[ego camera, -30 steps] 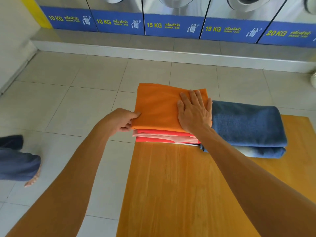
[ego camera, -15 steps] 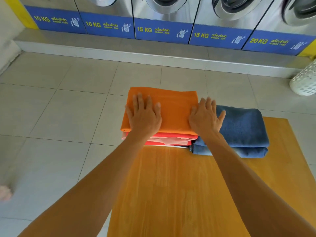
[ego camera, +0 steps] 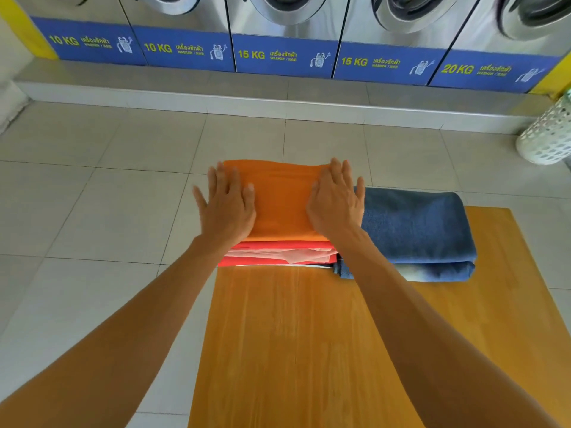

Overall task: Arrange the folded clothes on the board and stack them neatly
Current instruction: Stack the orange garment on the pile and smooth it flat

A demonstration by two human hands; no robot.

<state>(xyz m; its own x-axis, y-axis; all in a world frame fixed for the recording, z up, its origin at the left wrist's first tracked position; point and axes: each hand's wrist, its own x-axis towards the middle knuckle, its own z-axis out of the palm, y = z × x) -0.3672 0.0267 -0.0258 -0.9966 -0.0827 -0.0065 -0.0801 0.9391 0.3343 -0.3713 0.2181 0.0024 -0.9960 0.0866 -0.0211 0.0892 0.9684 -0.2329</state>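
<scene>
A folded orange cloth [ego camera: 279, 199] tops a stack of red and pink folded clothes [ego camera: 278, 256] at the far left end of the wooden board [ego camera: 293, 335]. My left hand [ego camera: 227, 208] lies flat on the cloth's left edge, fingers spread. On the cloth's right edge my right hand [ego camera: 335, 202] lies flat too. Neither hand grips anything. Folded blue jeans [ego camera: 417, 230] lie on the board right beside the stack, touching it.
A row of washing machines [ego camera: 284, 32] with blue labels stands on a raised step at the back. A white perforated laundry basket [ego camera: 548, 134] sits at the far right. Grey floor tiles [ego camera: 92, 211] surround the board.
My left hand left the stack's left side and now lies flat on the orange cloth. Both hands slid outward to its side edges. The view shifted left and up.
</scene>
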